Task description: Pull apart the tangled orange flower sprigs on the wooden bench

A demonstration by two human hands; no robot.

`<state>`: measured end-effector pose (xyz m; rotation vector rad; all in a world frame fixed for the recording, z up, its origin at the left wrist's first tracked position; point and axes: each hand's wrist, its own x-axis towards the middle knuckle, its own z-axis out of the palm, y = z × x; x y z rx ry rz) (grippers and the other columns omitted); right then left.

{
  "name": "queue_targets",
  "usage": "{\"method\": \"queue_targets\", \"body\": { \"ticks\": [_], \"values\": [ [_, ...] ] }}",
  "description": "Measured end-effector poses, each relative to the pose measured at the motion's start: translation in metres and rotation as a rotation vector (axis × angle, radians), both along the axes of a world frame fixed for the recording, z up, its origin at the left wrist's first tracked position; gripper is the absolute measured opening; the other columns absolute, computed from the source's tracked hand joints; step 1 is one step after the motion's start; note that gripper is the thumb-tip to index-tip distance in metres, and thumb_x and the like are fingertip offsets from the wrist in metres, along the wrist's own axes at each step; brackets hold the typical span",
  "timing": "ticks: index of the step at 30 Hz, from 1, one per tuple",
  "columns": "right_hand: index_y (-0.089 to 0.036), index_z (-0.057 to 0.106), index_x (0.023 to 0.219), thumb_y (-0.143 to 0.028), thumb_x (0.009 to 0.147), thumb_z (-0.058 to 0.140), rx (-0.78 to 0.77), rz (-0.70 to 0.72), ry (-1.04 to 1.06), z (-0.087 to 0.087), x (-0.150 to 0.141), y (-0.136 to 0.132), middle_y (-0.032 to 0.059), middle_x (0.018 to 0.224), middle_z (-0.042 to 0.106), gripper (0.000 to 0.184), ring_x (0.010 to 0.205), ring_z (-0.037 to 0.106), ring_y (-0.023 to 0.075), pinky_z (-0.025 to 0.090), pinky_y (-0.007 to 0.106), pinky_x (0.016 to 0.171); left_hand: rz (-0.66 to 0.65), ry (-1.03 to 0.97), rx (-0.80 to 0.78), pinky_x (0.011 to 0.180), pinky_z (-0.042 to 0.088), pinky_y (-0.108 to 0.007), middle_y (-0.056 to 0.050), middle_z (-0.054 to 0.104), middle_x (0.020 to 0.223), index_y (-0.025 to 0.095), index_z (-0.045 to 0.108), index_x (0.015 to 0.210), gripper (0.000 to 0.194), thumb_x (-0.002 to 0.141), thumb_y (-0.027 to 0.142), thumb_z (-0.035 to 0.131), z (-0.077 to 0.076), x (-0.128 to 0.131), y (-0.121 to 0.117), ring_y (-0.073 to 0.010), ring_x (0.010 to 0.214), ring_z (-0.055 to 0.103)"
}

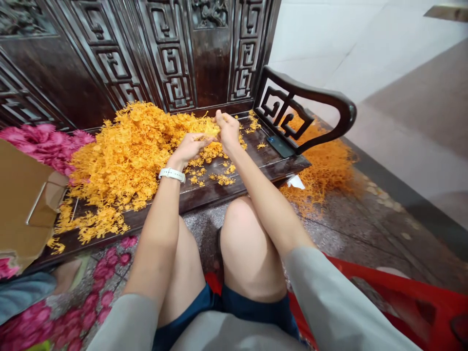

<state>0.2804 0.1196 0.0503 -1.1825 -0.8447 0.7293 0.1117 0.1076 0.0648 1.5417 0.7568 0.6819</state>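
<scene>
A big heap of small orange artificial flower pieces (126,153) lies on a dark carved wooden bench (204,187). My left hand (190,146), with a white watch at the wrist, is closed on a few orange pieces at the heap's right edge. My right hand (226,129) pinches orange pieces just beside it, fingers together. The two hands almost touch above the bench seat. Loose orange bits (219,178) lie scattered below them.
Pink flower pieces (47,144) pile at the bench's left, more on the floor (104,292). A cardboard box (22,204) stands at left. A dark phone (280,145) rests by the armrest (310,109). More orange pieces (325,170) lie beyond it. I sit on a red plastic seat (395,297).
</scene>
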Motion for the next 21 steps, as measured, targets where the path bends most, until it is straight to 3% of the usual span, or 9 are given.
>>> {"method": "queue_targets", "body": {
  "ticks": [3,5,8,10,11,13,16,18,21],
  "values": [
    [-0.025,0.058,0.091,-0.083,0.099,0.061,-0.098,-0.253,0.166,-0.011,0.023,0.007,-0.0065,0.065,0.038,0.059,0.056,0.043,0.0123,0.04,0.025,0.053,-0.098,0.004,0.16,0.054,0.021,-0.026,0.004,0.042,0.06,0.016,0.07,0.072,0.035,0.081,0.044,0.09,0.004,0.014,-0.01,-0.0086,0.057,0.028],
    [-0.023,0.059,0.093,-0.07,0.103,0.063,-0.181,-0.346,0.205,-0.018,0.036,0.007,-0.0061,0.068,0.041,0.049,0.058,0.041,0.0118,0.041,0.026,0.054,-0.148,-0.012,0.177,0.053,0.021,-0.026,0.004,0.042,0.06,0.016,0.069,0.071,0.038,0.081,0.046,0.09,0.006,0.018,-0.015,-0.0079,0.056,0.028],
    [-0.018,0.067,0.112,-0.036,0.099,0.069,-0.231,-0.257,0.089,-0.026,0.043,0.004,-0.0002,0.087,0.06,0.022,0.07,0.052,0.0125,0.049,0.027,0.063,-0.078,-0.07,0.055,0.049,0.014,-0.025,0.008,0.029,0.059,0.019,0.072,0.082,0.041,0.085,0.056,0.087,0.007,0.014,-0.012,-0.0073,0.051,0.02],
    [-0.022,0.065,0.134,-0.025,0.09,0.071,-0.218,-0.113,-0.014,-0.027,0.038,0.002,0.004,0.108,0.068,0.045,0.085,0.061,0.0153,0.055,0.028,0.072,0.036,-0.118,-0.005,0.046,0.013,-0.026,0.009,0.024,0.06,0.021,0.071,0.089,0.044,0.092,0.064,0.08,0.006,0.008,-0.004,-0.0081,0.049,0.018],
    [-0.025,0.062,0.141,-0.025,0.089,0.073,-0.201,-0.034,-0.047,-0.026,0.034,0.0,0.005,0.115,0.07,0.054,0.091,0.064,0.0168,0.057,0.029,0.075,0.095,-0.137,-0.017,0.045,0.013,-0.026,0.009,0.023,0.059,0.022,0.07,0.091,0.046,0.095,0.067,0.075,0.006,0.005,0.0,-0.0085,0.048,0.017],
    [-0.027,0.063,0.141,-0.037,0.093,0.073,-0.152,0.134,-0.06,-0.021,0.026,-0.005,0.0061,0.12,0.072,0.05,0.096,0.066,0.0182,0.059,0.029,0.076,0.187,-0.156,-0.029,0.044,0.014,-0.026,0.01,0.02,0.058,0.023,0.066,0.092,0.05,0.099,0.073,0.069,0.005,0.001,0.007,-0.0089,0.047,0.017],
    [-0.024,0.07,0.117,-0.068,0.098,0.071,-0.107,0.349,-0.048,-0.008,0.013,-0.014,0.0064,0.102,0.075,0.047,0.086,0.068,0.0178,0.058,0.027,0.071,0.224,-0.159,-0.065,0.043,0.015,-0.025,0.011,0.019,0.057,0.024,0.061,0.093,0.053,0.099,0.076,0.068,0.003,-0.002,0.013,-0.0081,0.046,0.016],
    [-0.023,0.067,0.095,-0.078,0.093,0.074,-0.1,0.385,-0.089,-0.001,0.006,-0.017,0.0038,0.084,0.07,0.056,0.075,0.064,0.0157,0.055,0.026,0.066,0.206,-0.159,-0.104,0.043,0.015,-0.024,0.011,0.02,0.057,0.024,0.06,0.092,0.049,0.1,0.072,0.068,0.001,-0.001,0.013,-0.0077,0.046,0.015],
    [-0.024,0.054,0.077,-0.079,0.091,0.078,-0.062,0.255,-0.132,0.0,0.002,-0.01,-0.0024,0.066,0.055,0.061,0.06,0.049,0.0117,0.044,0.024,0.055,0.133,-0.143,-0.135,0.042,0.014,-0.022,0.011,0.025,0.058,0.022,0.062,0.091,0.039,0.103,0.058,0.07,0.0,0.001,0.009,-0.0071,0.046,0.017]
  ]
}}
